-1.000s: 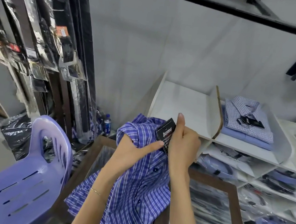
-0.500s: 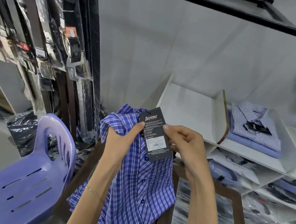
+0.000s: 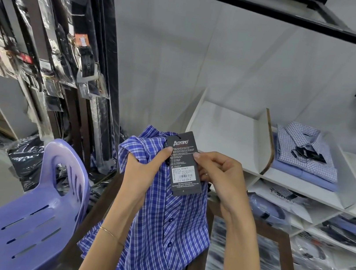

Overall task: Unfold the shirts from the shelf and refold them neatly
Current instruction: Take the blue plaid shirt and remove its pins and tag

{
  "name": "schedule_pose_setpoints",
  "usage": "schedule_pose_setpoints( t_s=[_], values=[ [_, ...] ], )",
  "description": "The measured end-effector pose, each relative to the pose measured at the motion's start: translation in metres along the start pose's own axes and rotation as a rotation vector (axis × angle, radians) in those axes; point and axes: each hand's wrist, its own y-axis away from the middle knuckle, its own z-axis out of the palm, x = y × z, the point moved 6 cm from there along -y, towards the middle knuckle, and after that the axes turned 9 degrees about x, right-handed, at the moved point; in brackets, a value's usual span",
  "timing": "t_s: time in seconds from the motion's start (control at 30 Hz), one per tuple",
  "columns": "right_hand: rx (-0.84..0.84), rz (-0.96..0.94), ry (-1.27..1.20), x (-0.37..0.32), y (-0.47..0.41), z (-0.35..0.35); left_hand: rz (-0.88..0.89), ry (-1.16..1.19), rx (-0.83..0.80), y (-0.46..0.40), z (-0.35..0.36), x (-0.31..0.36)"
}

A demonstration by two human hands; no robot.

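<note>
With the blue plaid shirt (image 3: 166, 221) held up left of the white shelf (image 3: 226, 130), left grip (image 3: 144, 167) grasping its collar and right grip (image 3: 217, 175) pinching the black tag (image 3: 183, 163), 1 tug could likely tear the tag off or drop the hem off the worktop (image 3: 281, 242).

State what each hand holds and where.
Left hand grips the blue plaid cotton shirt near its collar; right hand pinches the black cardboard price tag's edge.

woven cloth shirt (image 3: 165, 230), glossy plastic chair (image 3: 27, 228)
</note>
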Motion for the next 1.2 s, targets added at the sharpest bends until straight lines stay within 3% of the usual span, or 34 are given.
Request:
schedule_pose_setpoints(
  t_s=[1.2],
  values=[
    [0.015,0.019,-0.102,-0.0038,0.0012,0.0013,0.028,-0.031,0.016,0.0023,0.0042,0.0032]
  ],
)
